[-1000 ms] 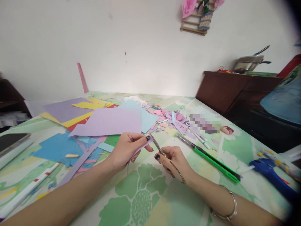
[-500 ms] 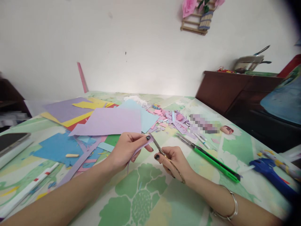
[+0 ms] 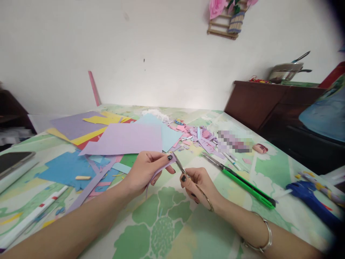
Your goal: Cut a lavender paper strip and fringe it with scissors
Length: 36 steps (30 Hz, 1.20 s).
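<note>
Left hand (image 3: pixel 147 167): thumb and fingers were pinched together on a strip (image 3: pixel 159 172) of lilac paper, over the table (image 3: pixel 210 233) and well in from its far edge. Right hand (image 3: pixel 201 182): fingers were curled around the scissors (image 3: pixel 180 164), whose tips lay at the strip's end; the blades' spread could not be told. A knife (image 3: pixel 246 187) lay toward the table's right edge, paper scraps (image 3: pixel 206 136) nearer the far edge.

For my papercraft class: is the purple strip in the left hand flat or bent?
Bent: the purple strip, pinched by the left hand, curves down, one end drooping below.
</note>
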Motion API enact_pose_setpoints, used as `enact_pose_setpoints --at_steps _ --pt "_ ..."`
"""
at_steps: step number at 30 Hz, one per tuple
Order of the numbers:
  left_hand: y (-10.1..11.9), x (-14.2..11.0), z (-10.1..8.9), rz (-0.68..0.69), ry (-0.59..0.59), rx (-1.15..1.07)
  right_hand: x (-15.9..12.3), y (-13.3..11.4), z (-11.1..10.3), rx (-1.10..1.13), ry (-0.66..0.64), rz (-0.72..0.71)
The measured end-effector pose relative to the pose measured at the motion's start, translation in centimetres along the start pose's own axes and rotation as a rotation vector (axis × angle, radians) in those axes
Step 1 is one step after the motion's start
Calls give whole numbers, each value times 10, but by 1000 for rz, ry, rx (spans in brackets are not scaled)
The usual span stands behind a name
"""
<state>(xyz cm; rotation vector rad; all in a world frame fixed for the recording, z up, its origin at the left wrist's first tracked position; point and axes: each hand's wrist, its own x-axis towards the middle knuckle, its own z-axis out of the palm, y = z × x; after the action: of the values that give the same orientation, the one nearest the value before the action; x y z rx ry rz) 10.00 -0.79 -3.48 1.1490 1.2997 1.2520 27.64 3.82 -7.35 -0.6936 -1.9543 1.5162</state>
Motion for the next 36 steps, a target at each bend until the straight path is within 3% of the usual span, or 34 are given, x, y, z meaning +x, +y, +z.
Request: enact_pose_setpoints --at_steps 36 --pt "0 0 1 -12 13 -3 4 -7 2 -73 77 109"
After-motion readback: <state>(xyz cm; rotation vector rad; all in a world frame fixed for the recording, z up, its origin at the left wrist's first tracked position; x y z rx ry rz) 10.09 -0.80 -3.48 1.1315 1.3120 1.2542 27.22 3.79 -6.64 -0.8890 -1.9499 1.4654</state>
